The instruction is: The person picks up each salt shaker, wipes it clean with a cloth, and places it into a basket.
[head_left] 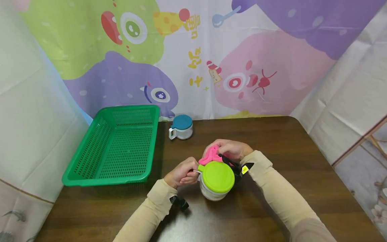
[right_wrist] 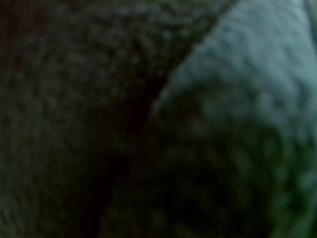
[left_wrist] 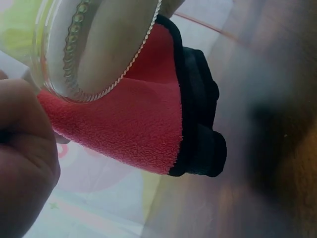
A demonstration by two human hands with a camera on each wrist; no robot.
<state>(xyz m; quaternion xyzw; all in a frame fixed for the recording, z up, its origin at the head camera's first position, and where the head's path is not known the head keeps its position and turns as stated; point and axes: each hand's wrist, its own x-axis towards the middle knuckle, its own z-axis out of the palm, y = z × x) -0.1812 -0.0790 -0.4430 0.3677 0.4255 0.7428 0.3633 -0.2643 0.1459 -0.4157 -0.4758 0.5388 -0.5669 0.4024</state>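
In the head view my left hand (head_left: 186,172) grips the handle of a clear jar with a lime-green lid (head_left: 218,177), its lid facing up toward the camera. My right hand (head_left: 228,148) holds a bunched pink cloth (head_left: 211,154) with black edging against the jar's far side. From the left wrist the cloth (left_wrist: 133,124) shows a fluffy pile and a dark border, and it lies close behind the jar's clear ridged base (left_wrist: 106,49). Dark, blurred fabric (right_wrist: 237,124) fills the right wrist view, hiding the right fingers there.
Farther back on the brown wooden table (head_left: 302,168) stands a similar jar with a blue lid (head_left: 182,127), its white handle toward the left. A green plastic basket (head_left: 151,148) sits at the left. A cartoon-printed curtain (head_left: 193,101) hangs behind the table.
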